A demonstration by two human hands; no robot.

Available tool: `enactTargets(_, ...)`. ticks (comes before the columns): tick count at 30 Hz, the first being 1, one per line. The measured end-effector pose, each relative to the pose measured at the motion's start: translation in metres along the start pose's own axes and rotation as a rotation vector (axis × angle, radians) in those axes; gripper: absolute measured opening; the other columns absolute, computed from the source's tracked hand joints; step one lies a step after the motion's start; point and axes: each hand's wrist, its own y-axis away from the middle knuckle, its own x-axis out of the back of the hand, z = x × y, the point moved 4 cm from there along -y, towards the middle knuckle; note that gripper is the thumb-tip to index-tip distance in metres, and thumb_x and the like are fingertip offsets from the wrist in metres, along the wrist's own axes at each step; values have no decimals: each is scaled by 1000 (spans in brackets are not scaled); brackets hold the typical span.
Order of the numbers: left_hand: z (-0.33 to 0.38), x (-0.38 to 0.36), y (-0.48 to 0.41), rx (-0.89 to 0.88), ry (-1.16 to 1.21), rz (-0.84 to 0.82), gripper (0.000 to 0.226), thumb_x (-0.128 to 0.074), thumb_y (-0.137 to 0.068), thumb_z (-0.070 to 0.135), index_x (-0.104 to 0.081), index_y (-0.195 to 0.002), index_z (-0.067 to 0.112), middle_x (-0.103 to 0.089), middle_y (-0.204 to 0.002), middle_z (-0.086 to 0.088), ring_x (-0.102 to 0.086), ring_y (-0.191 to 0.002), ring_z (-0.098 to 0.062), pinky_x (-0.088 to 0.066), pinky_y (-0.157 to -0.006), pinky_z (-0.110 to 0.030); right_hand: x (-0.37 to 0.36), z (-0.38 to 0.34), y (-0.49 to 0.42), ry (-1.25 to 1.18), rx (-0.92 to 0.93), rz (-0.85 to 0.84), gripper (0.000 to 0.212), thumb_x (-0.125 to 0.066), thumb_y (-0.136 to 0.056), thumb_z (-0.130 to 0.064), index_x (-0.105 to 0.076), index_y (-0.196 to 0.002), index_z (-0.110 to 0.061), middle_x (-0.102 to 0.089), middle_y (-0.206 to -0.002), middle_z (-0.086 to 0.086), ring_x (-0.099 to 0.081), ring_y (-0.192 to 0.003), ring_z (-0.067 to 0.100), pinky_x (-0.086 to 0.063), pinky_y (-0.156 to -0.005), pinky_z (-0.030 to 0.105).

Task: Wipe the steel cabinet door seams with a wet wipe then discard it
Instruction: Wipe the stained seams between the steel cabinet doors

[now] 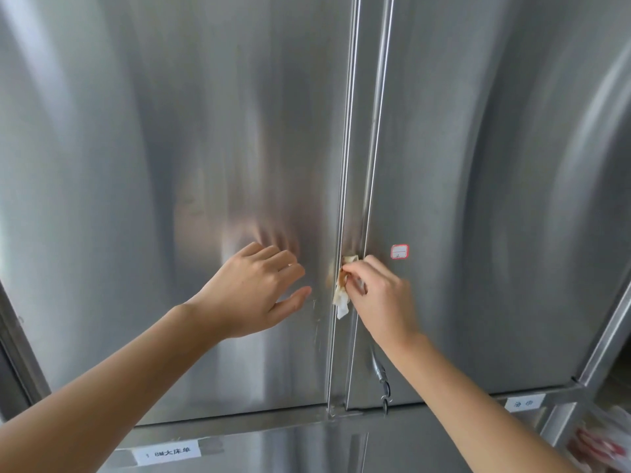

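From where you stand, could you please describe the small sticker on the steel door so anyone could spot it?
Find the vertical seam down the steel cabinet, then the right hand holding a wipe against it. Just above that hand sits the sticker: red-bordered, unlike the plain white labels below.

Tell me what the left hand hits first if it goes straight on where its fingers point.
The left door panel: the left hand points up and right at it, fingertips near their reflection, likely almost touching; depth unclear. The right hand's wet wipe at the seam lies further right.
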Motion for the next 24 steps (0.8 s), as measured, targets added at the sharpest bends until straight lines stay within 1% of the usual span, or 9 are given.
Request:
enactTargets(2,-1,-2,-1,-4,5,0,52,-28,-106,49,-66,-94,15,-67,-94,0,-60,-75,-26,-49,-71,-42,-2,2,11,20,-2,-43,18,-74,-77,-7,-71,-82,-24,-56,-74,-6,-51,-50,20,-35,-43,24)
enactTargets(3,-1,-3,-2,-6,6,1,54,-27,-106,50,-66,-94,15,-67,-94,0,-61,-75,-26,-49,-71,-42,-1,2,12,24,1,-54,18,-74,-76,-8,-72,-83,-25,-57,-74,-7,-50,-50,19,-34,-43,22)
enactTargets(5,0,-5,-4,-16,11,6,54,-27,-106,50,-66,-94,15,-67,-95,0,-61,-75,-26,-49,-71,-42,3,2,4,24,5,-40,18,-73,-76,-11,-73,-85,-26,-59,-75,-7,-53,-51,19,-39,-43,25)
enactTargets(7,2,-6,-6,-24,17,15,54,-28,-106,50,-67,-95,14,-67,-94,0,-61,-75,-26,-48,-71,-42,9,0,-11,29,8,11,16,-72,-78,-14,-73,-88,-26,-60,-76,-6,-56,-54,20,-44,-44,29)
enactTargets(9,5,-9,-7,-31,24,18,53,-29,-106,49,-67,-94,14,-67,-94,0,-60,-74,-26,-48,-71,-42,13,-2,-24,43,11,64,15,-72,-79,-14,-74,-89,-25,-61,-75,-6,-56,-56,19,-44,-44,29)
enactTargets(12,14,-18,-5,-47,33,0,47,-34,-105,47,-66,-92,15,-67,-95,0,-59,-75,-25,-48,-71,-41,9,-4,-22,32,5,89,17,-72,-80,-11,-72,-90,-24,-59,-74,-5,-55,-55,19,-44,-43,31)
enactTargets(17,26,-34,9,-26,54,-51,51,-28,-106,49,-66,-95,17,-67,-97,2,-59,-75,-24,-48,-72,-40,-16,9,22,-46,-66,47,18,-70,-82,-10,-69,-93,-24,-58,-78,-5,-54,-56,23,-45,-44,35)
enactTargets(22,36,-44,27,-13,52,-97,45,-36,-105,46,-68,-100,16,-68,-96,0,-61,-77,-26,-50,-74,-43,-41,18,77,-71,-142,-9,20,-74,-78,-5,-71,-88,-22,-58,-74,-5,-49,-52,18,-41,-42,30)
enactTargets(24,39,-46,32,-7,50,-124,44,-37,-105,47,-68,-100,16,-67,-94,0,-61,-77,-26,-50,-74,-43,-50,21,97,-82,-194,-33,20,-75,-78,-6,-69,-86,-23,-59,-75,-6,-50,-53,18,-42,-41,30)
